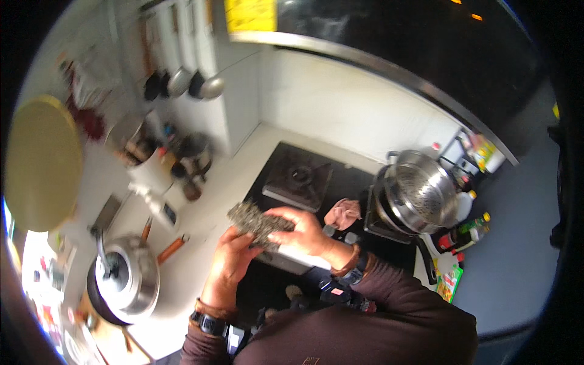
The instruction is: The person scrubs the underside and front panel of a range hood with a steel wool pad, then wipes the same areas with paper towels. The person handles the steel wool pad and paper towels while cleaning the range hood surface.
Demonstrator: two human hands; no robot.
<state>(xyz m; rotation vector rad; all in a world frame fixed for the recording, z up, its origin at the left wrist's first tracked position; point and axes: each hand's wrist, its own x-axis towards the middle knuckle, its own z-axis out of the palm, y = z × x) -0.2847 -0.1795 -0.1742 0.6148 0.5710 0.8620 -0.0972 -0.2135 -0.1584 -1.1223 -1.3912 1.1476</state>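
Note:
Both of my hands grip one rough, grey-green fibrous wad (255, 222) above the front edge of the hob. My left hand (232, 255) holds its lower left side, thumb on top. On its right end, my right hand (301, 232) pinches it between thumb and fingers. What the wad is made of cannot be told, and its underside is hidden. Below and behind it lies the black gas hob (356, 175) with a bare left burner (299, 175). A crumpled pink cloth (344, 214) rests on the hob beyond my right hand, near the control knobs (350, 238).
Stacked steel steamer pots (422, 189) stand on the right burner. Bottles (463, 232) and a green packet (450, 284) are at the right. Left are a lidded steel pot (130, 278), a tap (101, 246) and a utensil holder (148, 171). A range hood (388, 68) overhangs the back.

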